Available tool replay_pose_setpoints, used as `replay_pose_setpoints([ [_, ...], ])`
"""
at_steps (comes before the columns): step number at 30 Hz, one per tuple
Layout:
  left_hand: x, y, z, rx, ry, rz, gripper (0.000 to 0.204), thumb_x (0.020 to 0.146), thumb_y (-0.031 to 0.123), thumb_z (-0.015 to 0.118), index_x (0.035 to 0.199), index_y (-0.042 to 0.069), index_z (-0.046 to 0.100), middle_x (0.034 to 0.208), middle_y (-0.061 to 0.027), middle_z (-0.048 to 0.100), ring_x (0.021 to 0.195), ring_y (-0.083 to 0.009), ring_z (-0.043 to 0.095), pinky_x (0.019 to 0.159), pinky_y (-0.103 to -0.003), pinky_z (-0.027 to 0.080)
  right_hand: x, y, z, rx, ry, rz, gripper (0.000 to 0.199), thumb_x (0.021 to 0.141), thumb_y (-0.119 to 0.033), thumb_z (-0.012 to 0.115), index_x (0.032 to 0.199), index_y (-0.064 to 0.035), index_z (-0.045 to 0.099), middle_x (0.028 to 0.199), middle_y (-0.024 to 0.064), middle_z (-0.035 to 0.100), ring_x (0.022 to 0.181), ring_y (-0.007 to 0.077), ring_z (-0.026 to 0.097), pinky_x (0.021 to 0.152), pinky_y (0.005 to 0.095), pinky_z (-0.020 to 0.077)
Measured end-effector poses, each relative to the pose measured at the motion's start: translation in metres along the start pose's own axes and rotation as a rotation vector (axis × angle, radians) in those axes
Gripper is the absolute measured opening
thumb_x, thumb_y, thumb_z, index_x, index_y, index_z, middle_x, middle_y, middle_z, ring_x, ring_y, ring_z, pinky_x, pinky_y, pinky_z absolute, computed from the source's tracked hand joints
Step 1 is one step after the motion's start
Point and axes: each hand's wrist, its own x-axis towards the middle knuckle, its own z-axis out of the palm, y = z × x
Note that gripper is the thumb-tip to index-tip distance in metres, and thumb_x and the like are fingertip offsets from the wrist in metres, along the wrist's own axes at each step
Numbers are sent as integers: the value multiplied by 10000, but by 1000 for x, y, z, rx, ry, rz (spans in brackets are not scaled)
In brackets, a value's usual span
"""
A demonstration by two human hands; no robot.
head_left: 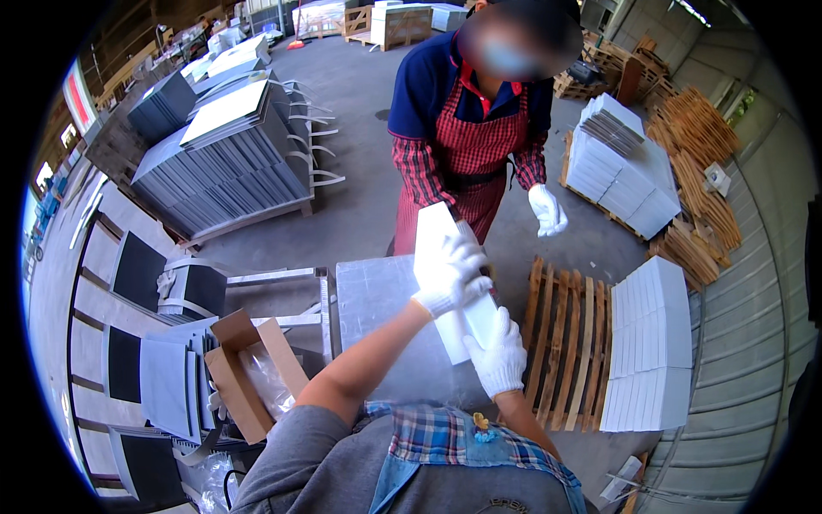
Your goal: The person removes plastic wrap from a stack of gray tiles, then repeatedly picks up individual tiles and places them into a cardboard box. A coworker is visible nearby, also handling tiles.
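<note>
A long, narrow white box-like piece (434, 230) stands tilted over a grey-topped table (372, 295) in front of me. My left hand (449, 278), in a white glove, is closed across its middle with the fingers curled over the face. Lower down, my right hand (499, 355), gloved too, grips its right edge near the bottom end. Whether the piece is a carton or a solid slab I cannot tell. A co-worker in a red checked apron (479, 141) stands across the table; one white-gloved hand (548, 211) hangs free, the other is hidden behind the piece.
An opened cardboard box (235, 377) with clear plastic bags lies at my left, beside grey panels (171, 377). To the right are a wooden pallet (565, 351) and stacked white boxes (648, 343). Stacked grey slabs (231, 163) fill the far left; more white stacks (621, 176) stand far right.
</note>
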Motion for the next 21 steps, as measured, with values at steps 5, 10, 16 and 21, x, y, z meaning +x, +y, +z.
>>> replay_pose_setpoints([
  [5,10,-38,4,-233,-5,-970,946,667,348,939,1379,31,403,1328,-245,464,1247,-424,526,1040,-556,491,-1,1,3,14,8,-3,935,803,-464,834,1498,-21,393,1257,238,616,1102,416,656,859,535,561],
  [10,-1,-51,26,-991,124,-1332,876,741,124,901,1387,53,314,1187,-193,623,991,-323,718,772,-448,644,-9,8,17,192,97,51,1038,779,-405,880,1558,-16,316,1378,258,581,1225,415,617,982,498,533],
  [16,-9,-65,37,-1167,145,-1145,757,790,55,824,1381,11,352,1169,-164,643,1016,-263,696,829,-401,626,-35,20,55,613,246,201,1200,753,-415,914,1643,-29,208,1522,240,526,1387,393,535,1157,450,412],
  [21,3,-43,28,-1037,211,-1272,760,785,48,837,1384,24,370,1191,-148,618,1004,-245,679,825,-392,619,-38,40,103,676,121,373,1141,747,-392,918,1625,-63,268,1489,231,554,1364,369,559,1133,425,435],
])
